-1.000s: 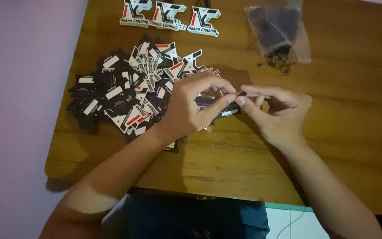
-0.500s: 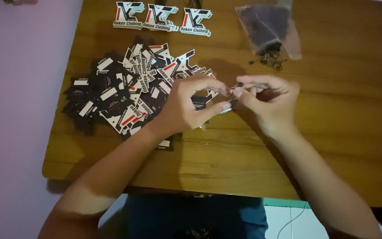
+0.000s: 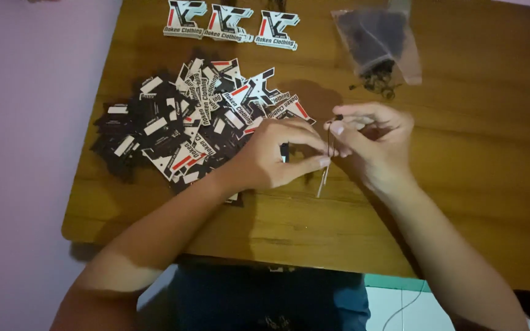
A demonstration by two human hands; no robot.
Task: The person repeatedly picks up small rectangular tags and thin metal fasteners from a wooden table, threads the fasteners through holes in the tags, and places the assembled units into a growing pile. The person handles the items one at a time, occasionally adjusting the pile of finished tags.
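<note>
Fingers (image 3: 329, 160) of the left hand (image 3: 271, 160) pinched on a small dark tag (image 3: 284, 151), only a narrow edge of it visible between thumb and forefinger. Fingertips of the right hand (image 3: 372, 144) pinched on a thin dark string loop (image 3: 329, 144), topped by a small black bead just above the thumb. Loop hanging close to upright, long axis running toward the near edge of the desk (image 3: 473, 202), a pale tail trailing below the fingers at a slight slant. Tag just left of the loop, the two nearly touching; both hands meeting there, above the middle of the desk, neither clearly nearer than the other. Whether the string already passes through the tag: cannot tell, joint hidden by the fingertips.

Left of the hands, spread over the wood, a loose heap of tags (image 3: 185, 129), black, white and red, overlapping at all angles. Beyond that, along the far edge, three larger tags in a row (image 3: 231, 24), face up. Far right of those, a clear plastic bag (image 3: 378, 43) of dark strings, a few spilled at its mouth.
</note>
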